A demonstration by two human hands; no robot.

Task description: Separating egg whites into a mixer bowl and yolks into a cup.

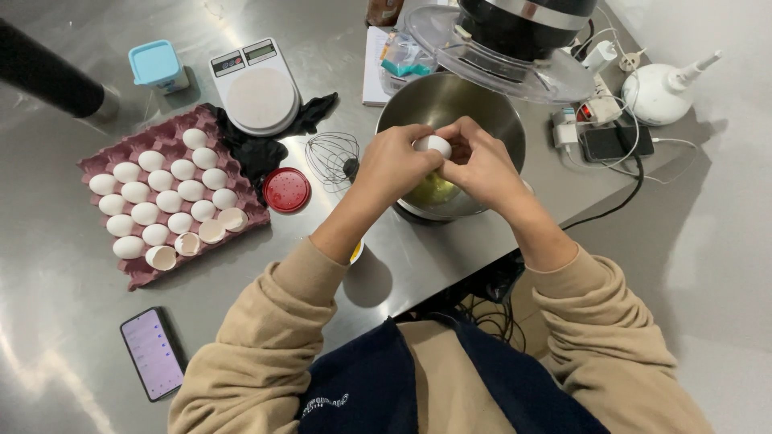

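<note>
Both arms reach forward from the bottom of frame toward 12 o'clock, converging at centre. Tan sleeves pushed up, forearms bare. Left forearm angles up toward 1 o'clock, right forearm toward 11 o'clock. Left hand (pixel 396 163) and right hand (pixel 481 163) meet knuckle to knuckle, fingers curled inward, thumbs tucked toward each other at the top. Fingertips of both hands pinch together at the meeting point. Wrists slightly bent downward, backs of hands facing the camera.

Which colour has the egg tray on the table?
The egg tray is dull reddish-purple, seen best in the head view.
</note>
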